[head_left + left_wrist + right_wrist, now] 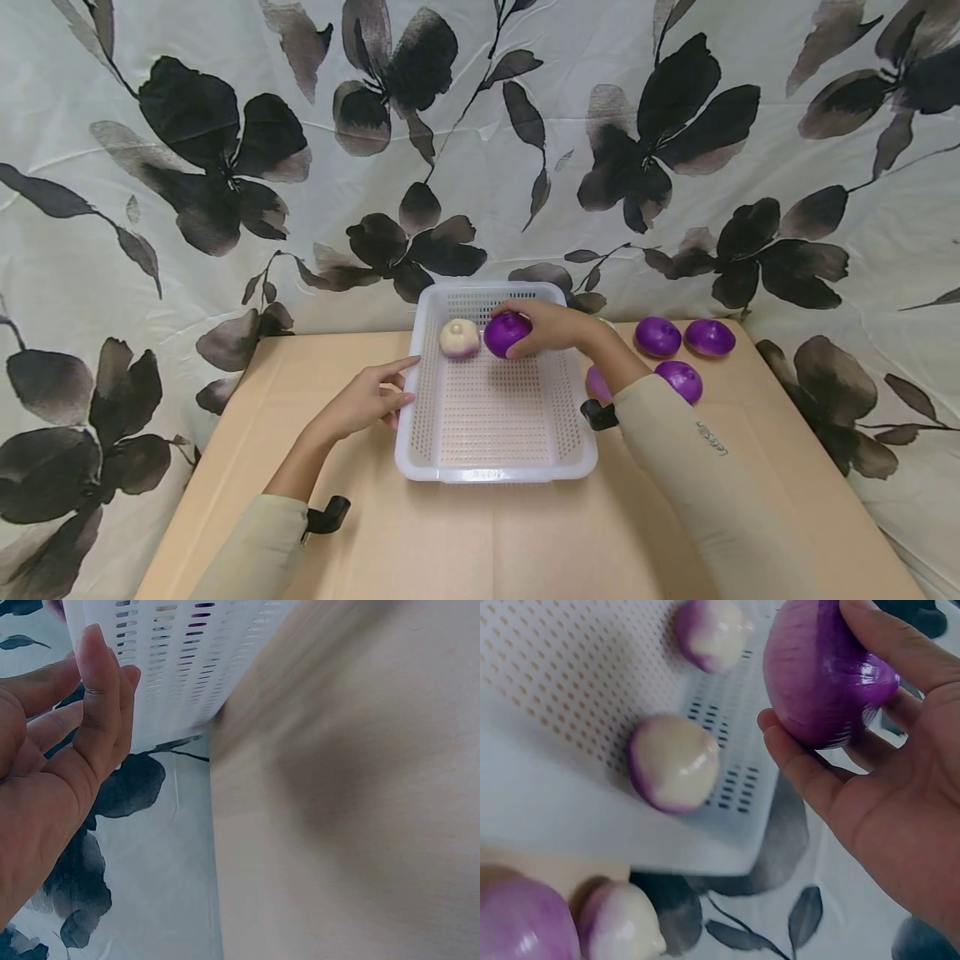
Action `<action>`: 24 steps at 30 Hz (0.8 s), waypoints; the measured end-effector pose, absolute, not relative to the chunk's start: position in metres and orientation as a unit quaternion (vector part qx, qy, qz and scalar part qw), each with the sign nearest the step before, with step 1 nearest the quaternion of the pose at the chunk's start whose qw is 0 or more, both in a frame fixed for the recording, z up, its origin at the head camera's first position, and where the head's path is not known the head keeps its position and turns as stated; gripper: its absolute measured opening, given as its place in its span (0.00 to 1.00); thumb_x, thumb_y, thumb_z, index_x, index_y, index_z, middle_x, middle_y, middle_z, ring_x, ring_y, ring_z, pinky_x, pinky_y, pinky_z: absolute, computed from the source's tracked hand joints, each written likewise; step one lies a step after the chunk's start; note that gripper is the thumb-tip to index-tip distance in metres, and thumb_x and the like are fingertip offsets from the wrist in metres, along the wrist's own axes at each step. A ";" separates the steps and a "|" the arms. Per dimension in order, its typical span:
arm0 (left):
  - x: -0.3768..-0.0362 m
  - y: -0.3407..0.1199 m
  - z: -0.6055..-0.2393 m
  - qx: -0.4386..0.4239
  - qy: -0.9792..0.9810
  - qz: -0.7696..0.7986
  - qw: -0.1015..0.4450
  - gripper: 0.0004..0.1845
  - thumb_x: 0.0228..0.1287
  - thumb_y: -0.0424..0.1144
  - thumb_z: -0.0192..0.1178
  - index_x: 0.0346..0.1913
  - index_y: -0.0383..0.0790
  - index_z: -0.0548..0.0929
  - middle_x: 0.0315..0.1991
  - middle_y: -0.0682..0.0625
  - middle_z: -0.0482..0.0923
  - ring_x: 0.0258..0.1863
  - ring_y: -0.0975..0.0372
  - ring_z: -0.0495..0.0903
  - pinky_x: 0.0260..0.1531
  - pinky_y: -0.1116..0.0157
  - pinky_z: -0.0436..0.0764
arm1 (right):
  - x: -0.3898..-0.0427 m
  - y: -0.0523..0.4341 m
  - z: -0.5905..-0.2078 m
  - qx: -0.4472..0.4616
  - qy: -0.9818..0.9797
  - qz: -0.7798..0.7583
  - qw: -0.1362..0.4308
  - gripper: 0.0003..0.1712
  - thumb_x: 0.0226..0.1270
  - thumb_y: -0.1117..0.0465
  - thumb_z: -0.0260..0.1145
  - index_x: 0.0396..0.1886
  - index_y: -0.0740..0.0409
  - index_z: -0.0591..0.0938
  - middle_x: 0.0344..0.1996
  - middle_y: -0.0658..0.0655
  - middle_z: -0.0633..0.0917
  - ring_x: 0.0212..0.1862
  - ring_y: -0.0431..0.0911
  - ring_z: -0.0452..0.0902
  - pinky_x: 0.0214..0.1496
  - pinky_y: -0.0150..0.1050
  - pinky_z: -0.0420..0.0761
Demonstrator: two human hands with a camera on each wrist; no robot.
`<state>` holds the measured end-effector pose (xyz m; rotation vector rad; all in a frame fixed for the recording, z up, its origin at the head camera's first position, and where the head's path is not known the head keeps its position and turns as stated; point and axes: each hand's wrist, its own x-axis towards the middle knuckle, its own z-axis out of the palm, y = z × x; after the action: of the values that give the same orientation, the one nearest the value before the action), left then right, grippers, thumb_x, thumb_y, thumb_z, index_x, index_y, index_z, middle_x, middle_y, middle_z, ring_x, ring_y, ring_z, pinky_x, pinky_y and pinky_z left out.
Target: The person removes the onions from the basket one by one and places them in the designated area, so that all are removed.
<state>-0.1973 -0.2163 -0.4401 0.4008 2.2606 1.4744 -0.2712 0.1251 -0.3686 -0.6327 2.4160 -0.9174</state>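
Purple onion [506, 332] gripped in right hand [551, 327] fingers, at basket [495, 471] twelve o'clock, beside pale onion [459, 337]. Left hand [367, 402], fingers relaxed, steadying nine o'clock rim. Placing step; next, probably release.

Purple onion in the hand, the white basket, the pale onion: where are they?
purple onion [505, 332], head view, its round side.
basket [495, 473], head view, near rim.
pale onion [459, 337], head view, its top.

purple onion [506, 332], white basket [495, 467], floral black-and-cream cloth [225, 167]
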 end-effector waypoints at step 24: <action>-0.199 -0.212 -0.441 0.148 0.807 0.534 0.203 0.36 0.70 0.25 0.60 0.78 0.31 0.62 0.43 0.34 0.76 0.25 0.56 0.84 0.28 0.46 0.89 | -0.232 0.291 -0.364 -0.155 0.897 -0.392 0.134 0.46 0.65 0.56 0.76 0.79 0.53 0.64 0.68 0.68 0.72 0.57 0.61 0.78 0.47 0.45 0.90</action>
<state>-0.1992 -0.2124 -0.4410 0.4137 2.2519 1.4905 -0.2316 0.2912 -0.3639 -0.4482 2.6003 -1.1360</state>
